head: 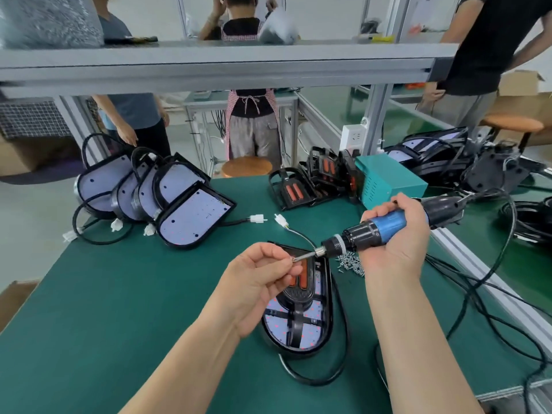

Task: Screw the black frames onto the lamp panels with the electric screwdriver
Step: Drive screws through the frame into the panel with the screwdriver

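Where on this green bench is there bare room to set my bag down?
The near-left of the green mat is bare, between the leaning lamp panels and the left hand. The right side is crowded: screws, cables, teal box, black frames.

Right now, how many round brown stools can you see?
2. The near stool stands just beyond the far edge of the green table, near the middle. The far stool is at the upper right. More may be hidden behind the benches.

Left hand (257, 282), fingers (280, 259) pinched (thumb to forefinger), right hand (394, 234) curled in a grip, both forearms bare
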